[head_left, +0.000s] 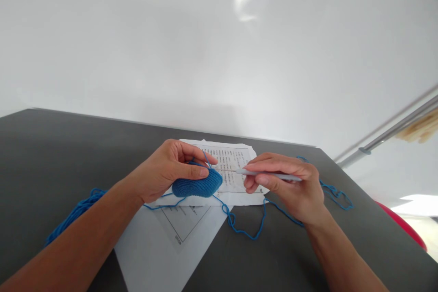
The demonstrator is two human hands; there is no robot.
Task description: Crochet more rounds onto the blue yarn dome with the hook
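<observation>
A blue crocheted piece (197, 185) is pinched between the thumb and fingers of my left hand (179, 162), and a strand of blue yarn rises by the fingertips. My right hand (285, 180) grips a crochet hook (270, 174) by its pale grey handle. The hook's thin shaft points left toward the crocheted piece; whether its tip touches the stitches I cannot tell. From under the piece, loose blue yarn (253, 238) curls over the table and passes below my right hand.
Printed sheets (236, 153) lie beneath my hands on the dark grey table (85, 146), with another paper (160, 255) nearer me. A blue yarn bundle (77, 212) is partly hidden by my left forearm. More yarn (338, 196) lies at right. A white wall (171, 54) stands behind.
</observation>
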